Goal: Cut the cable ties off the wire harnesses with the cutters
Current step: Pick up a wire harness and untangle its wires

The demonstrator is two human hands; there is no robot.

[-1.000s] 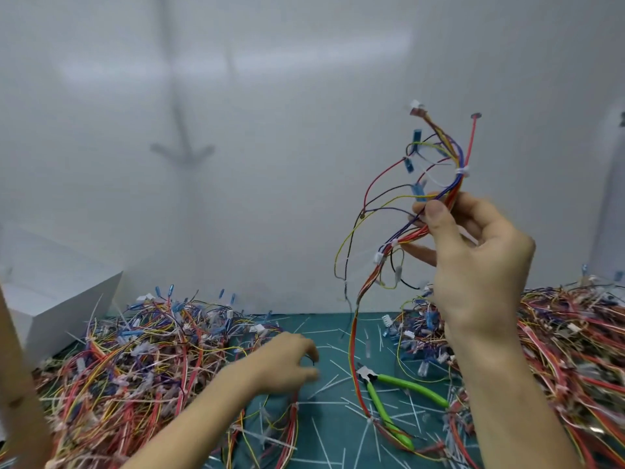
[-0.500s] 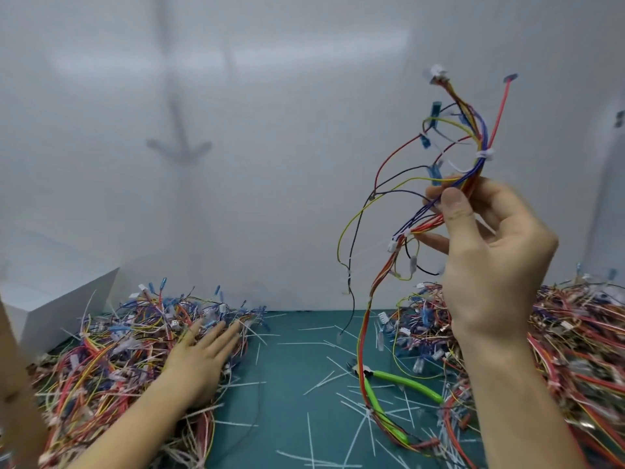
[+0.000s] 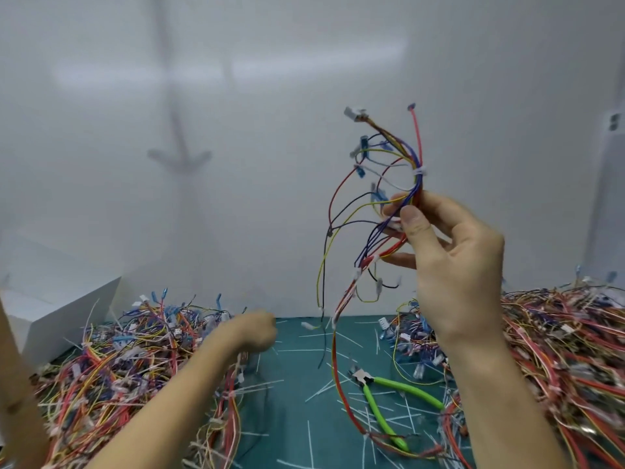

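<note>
Looks roughly midway: pinches a wire harness (image 3: 385,245) aloft in the right hand (image 3: 453,265), white cable tie (image 3: 419,171) uncut just above the grip, leaves the green cutters (image 3: 380,399) unheld on the teal mat (image 3: 291,424) amid snipped ties (image 3: 309,438), and has a blurred left hand (image 3: 253,328), grip unreadable, beside the harness pile (image 3: 118,360).

Plain white wall (image 3: 236,96), teal mat (image 3: 291,414), white box (image 3: 64,313) at left

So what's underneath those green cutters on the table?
The green cutters lie on the teal mat among white tie offcuts. Red wires hanging from the held harness cross the lower handle's tip; the right wire pile covers the upper handle's end. Beneath the handles is hidden.
</note>
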